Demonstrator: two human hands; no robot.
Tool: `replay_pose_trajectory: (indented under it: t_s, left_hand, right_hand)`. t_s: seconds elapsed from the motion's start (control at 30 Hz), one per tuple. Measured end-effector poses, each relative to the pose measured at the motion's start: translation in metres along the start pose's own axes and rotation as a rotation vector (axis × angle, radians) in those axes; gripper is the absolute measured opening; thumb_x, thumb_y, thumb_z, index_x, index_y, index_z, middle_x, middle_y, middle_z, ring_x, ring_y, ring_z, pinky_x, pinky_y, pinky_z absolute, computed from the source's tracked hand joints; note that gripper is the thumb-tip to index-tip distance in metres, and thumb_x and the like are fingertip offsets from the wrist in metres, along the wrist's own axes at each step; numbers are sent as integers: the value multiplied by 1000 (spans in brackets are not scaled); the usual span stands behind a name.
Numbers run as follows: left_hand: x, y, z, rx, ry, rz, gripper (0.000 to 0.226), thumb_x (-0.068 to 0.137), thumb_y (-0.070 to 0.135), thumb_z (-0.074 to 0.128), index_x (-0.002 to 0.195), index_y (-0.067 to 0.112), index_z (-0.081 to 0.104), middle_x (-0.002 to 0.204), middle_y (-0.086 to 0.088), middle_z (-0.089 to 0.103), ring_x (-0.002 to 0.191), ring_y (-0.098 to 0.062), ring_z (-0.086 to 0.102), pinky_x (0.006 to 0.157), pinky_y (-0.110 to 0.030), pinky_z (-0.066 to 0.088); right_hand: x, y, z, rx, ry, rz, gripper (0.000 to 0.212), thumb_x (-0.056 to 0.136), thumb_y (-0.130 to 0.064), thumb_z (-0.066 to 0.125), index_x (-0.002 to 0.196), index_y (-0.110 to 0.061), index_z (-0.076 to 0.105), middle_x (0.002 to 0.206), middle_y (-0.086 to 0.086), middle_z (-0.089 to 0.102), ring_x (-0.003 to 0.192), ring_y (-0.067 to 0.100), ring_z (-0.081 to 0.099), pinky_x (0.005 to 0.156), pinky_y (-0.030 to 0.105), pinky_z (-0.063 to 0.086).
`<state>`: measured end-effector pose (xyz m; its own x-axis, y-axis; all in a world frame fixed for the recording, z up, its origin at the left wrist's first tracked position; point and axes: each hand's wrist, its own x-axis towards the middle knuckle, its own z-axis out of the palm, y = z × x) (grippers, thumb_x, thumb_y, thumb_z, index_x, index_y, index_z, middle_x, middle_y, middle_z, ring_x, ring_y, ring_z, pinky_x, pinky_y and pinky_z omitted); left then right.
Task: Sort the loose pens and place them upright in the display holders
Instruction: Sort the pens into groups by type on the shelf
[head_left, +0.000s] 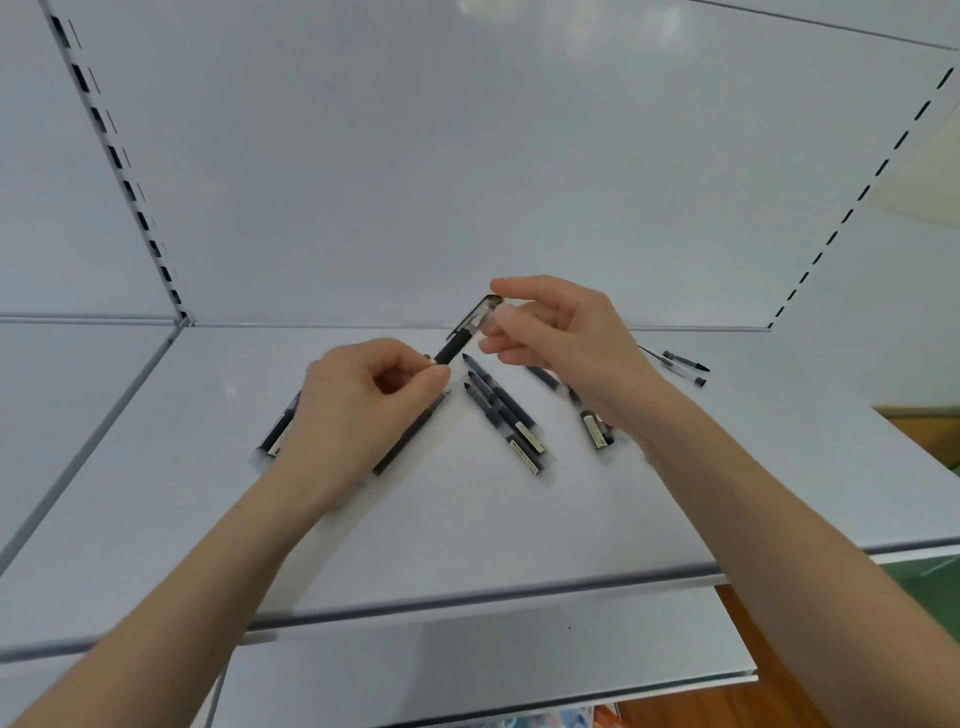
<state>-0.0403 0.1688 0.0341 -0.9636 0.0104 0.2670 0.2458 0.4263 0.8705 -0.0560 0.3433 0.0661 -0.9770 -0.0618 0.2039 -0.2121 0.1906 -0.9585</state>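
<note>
Black and slim, the held pen (457, 340) hangs above the white shelf (519, 530), spanned between both hands. Its long axis runs from near-left up to far-right. The left grip (358, 400) pinches the lower barrel end between thumb and forefinger. The right grip (561, 332) pinches the clear capped end, fingers curled round it. Neither hand is nearer, since both are on the pen. The right one has the upper end, so it looks better placed to tip the pen upright.

Below lie the loose pens. The middle pair of pens (506, 415) lies side by side between the hands, tips pointing away. The left pens (280, 431) are partly hidden under the left hand, the wrist pen (595, 428) lies beneath the right wrist, and the far pens (685, 364) lie well apart near the shelf's far right.

No display holder is in view, so where the pen must go cannot be told. Pale labels sit on several barrels, but their print is too small to read, and no brand shows.
</note>
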Motion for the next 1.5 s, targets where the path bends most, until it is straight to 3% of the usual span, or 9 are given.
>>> replay_pose_trajectory:
  t_s: [0.17,0.37,0.5,0.63,0.77,0.87,1.13,1.3,1.5]
  left_hand:
    - [9,-17,-10,549,70,-23,16,83,31,58,79,18,64,77,3,59,74,-21,53,62,-29,36]
    - [9,-22,-7,623,-13,-91,25,84,40,57,92,17,57,88,0,60,81,-22,51,65,-29,34]
    - [7,-18,-3,647,-28,-78,31,84,42,56,104,18,56,95,-2,60,85,-23,51,67,-30,36]
    - [3,-12,1,595,-23,-24,27,85,40,55,102,19,57,83,3,54,81,-20,48,68,-31,38]
    - [2,-9,5,491,-34,18,20,85,37,57,92,18,60,72,12,52,75,-15,49,65,-29,37]
    - [5,-8,7,303,-43,-3,19,84,33,59,79,15,65,70,4,64,67,-11,58,63,-26,45]
    - [13,-1,9,-357,-4,-248,17,85,18,63,76,5,67,61,-1,72,59,-12,69,57,-21,57]
    - [15,-15,-12,-374,86,-274,12,84,16,63,74,10,64,51,3,65,44,-7,58,49,-20,54]
    - [7,-20,-24,-355,123,-282,8,82,17,66,77,11,65,54,1,58,44,-9,49,45,-22,45]
  right_hand:
    - [-6,20,-23,-292,120,52,14,88,-11,58,102,-9,63,75,2,68,67,8,65,71,25,55]
    - [-17,37,-25,-735,-35,85,9,86,-19,60,85,-14,67,72,-9,60,67,5,53,58,7,39]
    - [-18,37,-9,-938,-134,106,25,87,-26,58,96,-4,64,96,6,68,88,20,60,83,32,49]
    - [-10,32,-2,-1022,-186,173,25,82,-20,58,72,2,61,71,19,61,70,37,55,62,34,49]
    - [-5,29,-3,-929,-236,257,40,78,-16,59,48,-9,33,50,3,23,50,19,21,50,27,18]
    - [-7,27,-8,-812,-147,207,30,81,-16,59,72,13,58,59,10,37,56,17,31,52,25,25]
    - [-10,10,11,-517,-373,47,9,84,-21,64,76,-17,65,64,-6,61,64,9,54,62,20,43]
    - [69,32,18,-765,-126,-144,17,89,-12,54,92,-2,67,92,9,68,89,22,60,76,22,42]
    - [124,63,53,-1135,-259,-210,21,91,-9,42,98,0,59,99,13,59,96,29,54,78,34,42]
